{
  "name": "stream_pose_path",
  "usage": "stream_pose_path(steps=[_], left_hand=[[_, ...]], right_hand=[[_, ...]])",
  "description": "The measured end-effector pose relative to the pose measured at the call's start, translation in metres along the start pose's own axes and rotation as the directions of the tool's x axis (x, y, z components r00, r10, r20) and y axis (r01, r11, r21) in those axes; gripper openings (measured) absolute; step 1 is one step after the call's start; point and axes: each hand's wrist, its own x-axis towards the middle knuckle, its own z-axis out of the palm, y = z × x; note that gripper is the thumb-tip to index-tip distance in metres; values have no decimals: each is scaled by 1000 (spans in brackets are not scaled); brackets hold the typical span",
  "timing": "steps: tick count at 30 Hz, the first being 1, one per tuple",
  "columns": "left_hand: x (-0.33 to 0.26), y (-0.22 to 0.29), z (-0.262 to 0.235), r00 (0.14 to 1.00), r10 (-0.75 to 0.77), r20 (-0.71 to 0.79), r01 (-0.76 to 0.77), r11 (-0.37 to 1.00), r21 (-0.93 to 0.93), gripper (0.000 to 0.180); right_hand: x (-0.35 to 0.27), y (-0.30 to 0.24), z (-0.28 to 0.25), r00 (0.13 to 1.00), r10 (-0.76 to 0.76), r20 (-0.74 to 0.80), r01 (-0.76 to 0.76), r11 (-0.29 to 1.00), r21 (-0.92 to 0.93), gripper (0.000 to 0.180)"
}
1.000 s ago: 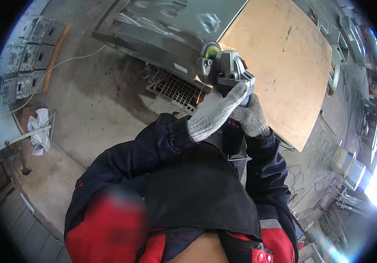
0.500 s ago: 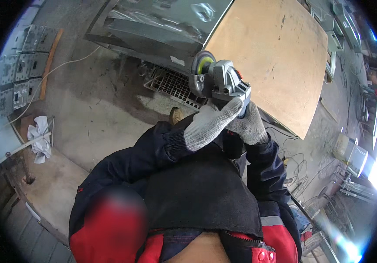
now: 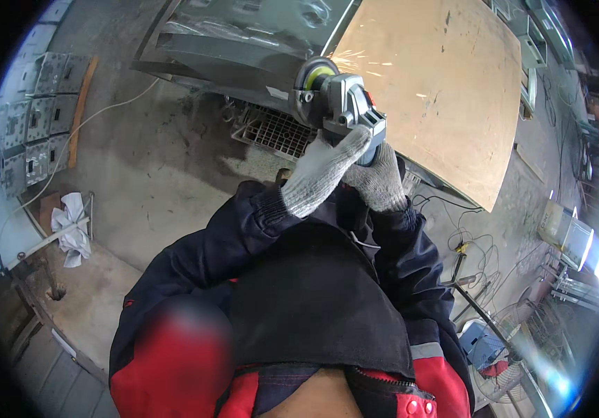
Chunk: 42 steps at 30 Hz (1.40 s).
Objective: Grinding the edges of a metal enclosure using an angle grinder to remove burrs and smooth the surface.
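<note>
From the head view, we see both of our gloved hands wrapped around a grey angle grinder [image 3: 337, 104]. Our left hand [image 3: 324, 167] is closed over the top of the tool's body, fingers curled tight. Our right hand [image 3: 379, 182] sits just beside and slightly under the left, also clenched on the body near its rear end. Neither hand is spread; both are pinching the tool between fingers and palm.

Beyond the hands, the grinder's disc [image 3: 311, 76], with a yellow-green hub, meets the edge of a grey sheet-metal cabinet [image 3: 243, 38]. Sparks [image 3: 372, 66] scatter to the right of the disc, across a tan plywood board [image 3: 438, 90] that lies just right of the hands. So we judge the grinding to be under way at this spot; how much of the edge has been dressed and how much remains we cannot tell, since the metal's finish is too small and glare-washed to read.

Below the disc and to the left of the hands, a metal grate [image 3: 275, 132] lies on the concrete floor [image 3: 146, 174]. Well off to the left, a white cable [image 3: 97, 115] trails over the floor toward stacked grey metal boxes [image 3: 31, 132]. Near our left elbow, a crumpled white rag [image 3: 69, 226] hangs on a frame. To the lower right of the hands, loose cables [image 3: 463, 237] coil on the floor.
</note>
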Motion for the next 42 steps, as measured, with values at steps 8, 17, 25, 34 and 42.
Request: stream_pose_path(steps=[8,17,25,34,42], left_hand=[[-16,-8,-2,1000,4,-20,-5,998,-61,53],[-36,-46,-19,998,13,-53,-27,966,-258,57],[-34,-56,-24,1000,-9,2,10,993,-116,57],[-29,-44,-16,994,-113,-6,113,992,63,52],[-14,-22,3,994,-63,-87,65,998,27,54]], right_hand=[[-4,22,4,992,-124,15,124,991,-40,70],[-22,34,20,999,-18,41,20,998,-62,76],[-29,47,20,1000,-24,8,23,997,68,79],[-24,63,12,998,-56,-11,57,993,104,76],[-7,43,-3,999,-30,41,25,990,139,71]])
